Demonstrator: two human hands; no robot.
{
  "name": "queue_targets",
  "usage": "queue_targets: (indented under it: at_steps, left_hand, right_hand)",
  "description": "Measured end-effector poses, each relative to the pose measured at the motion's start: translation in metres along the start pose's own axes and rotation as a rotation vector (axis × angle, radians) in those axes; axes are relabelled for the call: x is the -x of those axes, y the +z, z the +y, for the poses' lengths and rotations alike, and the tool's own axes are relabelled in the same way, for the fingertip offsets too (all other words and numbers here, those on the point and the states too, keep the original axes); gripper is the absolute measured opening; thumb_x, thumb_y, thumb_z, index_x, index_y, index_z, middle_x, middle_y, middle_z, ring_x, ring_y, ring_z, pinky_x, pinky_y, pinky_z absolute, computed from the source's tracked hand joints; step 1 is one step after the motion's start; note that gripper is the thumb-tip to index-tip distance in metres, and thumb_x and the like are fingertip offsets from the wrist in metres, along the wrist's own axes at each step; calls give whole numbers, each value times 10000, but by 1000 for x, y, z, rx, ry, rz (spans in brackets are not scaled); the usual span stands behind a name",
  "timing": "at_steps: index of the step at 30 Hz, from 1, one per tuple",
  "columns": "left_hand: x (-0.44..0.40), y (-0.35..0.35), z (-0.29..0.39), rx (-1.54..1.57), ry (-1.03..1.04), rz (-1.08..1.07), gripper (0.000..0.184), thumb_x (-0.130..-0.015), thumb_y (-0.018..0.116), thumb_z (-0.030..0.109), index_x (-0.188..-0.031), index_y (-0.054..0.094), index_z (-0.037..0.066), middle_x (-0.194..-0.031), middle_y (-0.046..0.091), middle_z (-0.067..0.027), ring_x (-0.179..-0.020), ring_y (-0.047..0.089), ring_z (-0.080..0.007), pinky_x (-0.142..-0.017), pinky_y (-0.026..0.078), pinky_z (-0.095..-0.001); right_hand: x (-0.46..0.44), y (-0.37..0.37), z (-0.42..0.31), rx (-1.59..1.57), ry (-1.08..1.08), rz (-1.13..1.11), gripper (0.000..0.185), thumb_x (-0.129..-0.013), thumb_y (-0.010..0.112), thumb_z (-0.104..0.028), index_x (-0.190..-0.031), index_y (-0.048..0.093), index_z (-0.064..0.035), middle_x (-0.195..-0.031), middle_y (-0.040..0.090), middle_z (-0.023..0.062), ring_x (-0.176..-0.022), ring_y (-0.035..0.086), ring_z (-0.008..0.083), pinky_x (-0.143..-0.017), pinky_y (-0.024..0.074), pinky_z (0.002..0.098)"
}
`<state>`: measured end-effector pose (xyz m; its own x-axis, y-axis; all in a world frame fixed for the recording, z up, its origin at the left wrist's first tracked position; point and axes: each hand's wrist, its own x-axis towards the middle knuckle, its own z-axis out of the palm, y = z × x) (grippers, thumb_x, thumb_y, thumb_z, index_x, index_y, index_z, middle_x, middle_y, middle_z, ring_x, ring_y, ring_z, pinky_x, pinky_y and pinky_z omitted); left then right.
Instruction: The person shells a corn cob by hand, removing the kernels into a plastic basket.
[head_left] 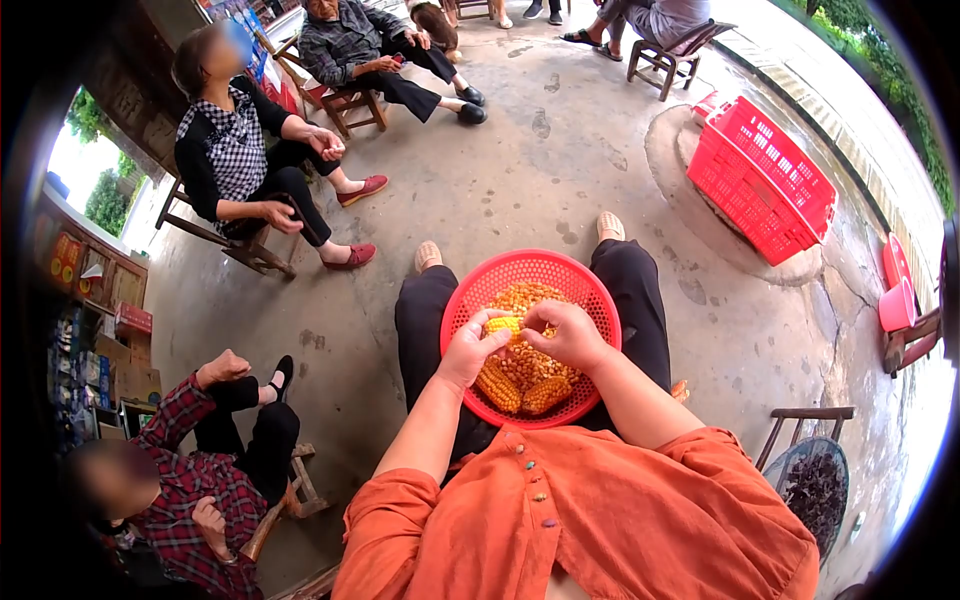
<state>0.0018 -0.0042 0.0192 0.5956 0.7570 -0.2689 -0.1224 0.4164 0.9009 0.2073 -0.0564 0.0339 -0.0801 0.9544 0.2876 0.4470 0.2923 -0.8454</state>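
Above the basket (530, 259), the left hand (470, 350) grasps the cob (503, 326), long axis roughly left to right; the right hand (570, 337) curls by its right end, whether gripping I cannot tell.

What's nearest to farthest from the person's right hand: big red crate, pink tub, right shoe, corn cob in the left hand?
From the right hand, in the head view:
1. Corn cob, in the left hand
2. Right shoe, just ahead
3. Big red crate, ahead, right
4. Pink tub, far right
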Motion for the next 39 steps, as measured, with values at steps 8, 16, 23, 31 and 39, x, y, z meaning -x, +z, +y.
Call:
queue_targets:
  at_steps: [8,16,23,31,39]
  left_hand:
    - [1,5,2,-28,-5,16,260,-919,627,78,-1173,579,50,-929,643,-24,-730,571,-73,-677,479,-214]
    - [-1,1,-3,-113,-28,-28,268,-925,616,83,-1184,567,40,-940,637,-19,-722,570,-78,-672,480,-213]
    - [-1,1,2,17,-17,12,268,-936,612,102,-1194,562,48,-968,629,-12,-744,576,-76,-674,490,-218]
    - [-1,4,2,7,-39,17,261,-938,610,104,-1190,568,49,-972,629,-14,-755,576,-72,-673,506,-221]
    - [0,-2,7,301,-65,9,216,-966,569,182,-1136,565,49,-990,640,-48,-707,574,-116,-654,498,-241]
  right_hand:
    - [0,4,7,71,-20,-2,127,-801,695,-159,-803,636,-47,-759,635,135,-715,636,313,-644,508,397]
    - [1,11,15,146,28,11,144,-821,675,-175,-796,629,-42,-755,631,154,-731,630,345,-640,496,424]
    - [0,7,7,-145,184,34,105,-847,678,-138,-868,650,-39,-780,614,109,-728,628,242,-669,501,344]
    - [-2,8,12,-95,-32,35,70,-810,671,-49,-855,619,-35,-823,582,91,-797,611,226,-718,490,308]
    - [-2,2,10,-19,-76,203,126,-777,698,-28,-879,623,-37,-855,606,108,-850,616,286,-756,495,359]
